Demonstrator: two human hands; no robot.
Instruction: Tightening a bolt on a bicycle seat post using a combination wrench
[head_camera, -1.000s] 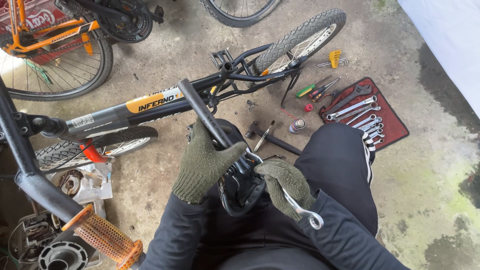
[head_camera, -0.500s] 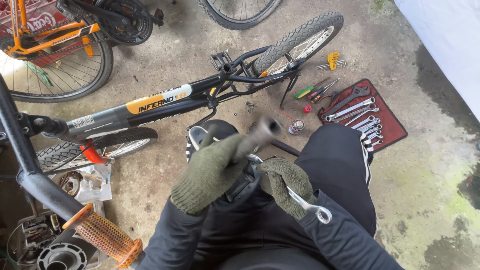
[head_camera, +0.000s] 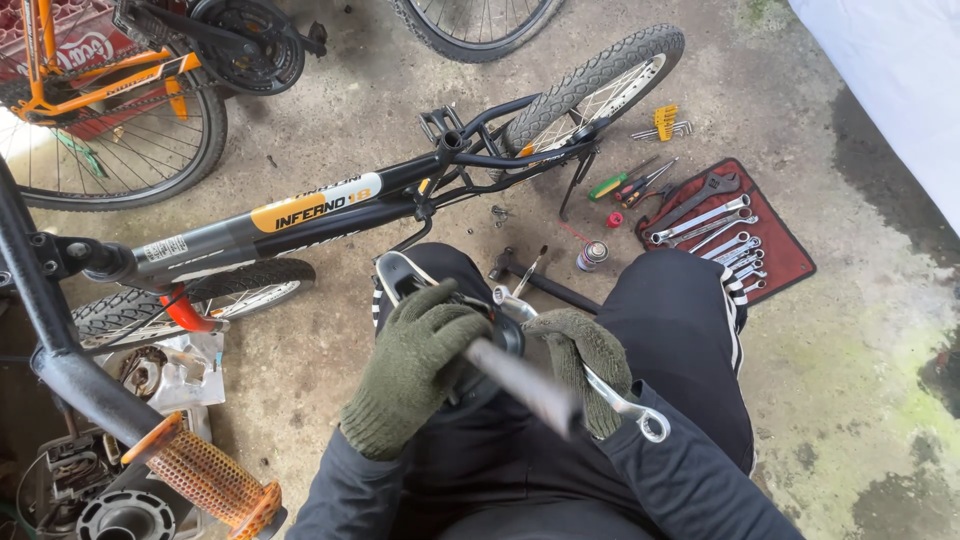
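My left hand (head_camera: 415, 370), in a green knit glove, grips a black bicycle saddle (head_camera: 400, 275) with a white edge that rests on my lap. The saddle's grey seat post (head_camera: 525, 388) points up toward the camera and is blurred. My right hand (head_camera: 585, 362), also gloved, is closed around a silver wrench (head_camera: 640, 415). Its ring end sticks out by my right thigh and its other end sits at the clamp under the saddle.
A black bicycle (head_camera: 300, 210) lies on the concrete ahead, with an orange bicycle (head_camera: 100, 90) behind it. A red tool roll of wrenches (head_camera: 775, 255), screwdrivers (head_camera: 630, 185), a hammer (head_camera: 545, 285) and a small can (head_camera: 592, 255) lie at right. An orange-gripped handlebar (head_camera: 205, 480) stands at lower left.
The seat post has swung from pointing away to the upper left round toward the camera. The saddle turned in my lap, and both hands kept their hold.
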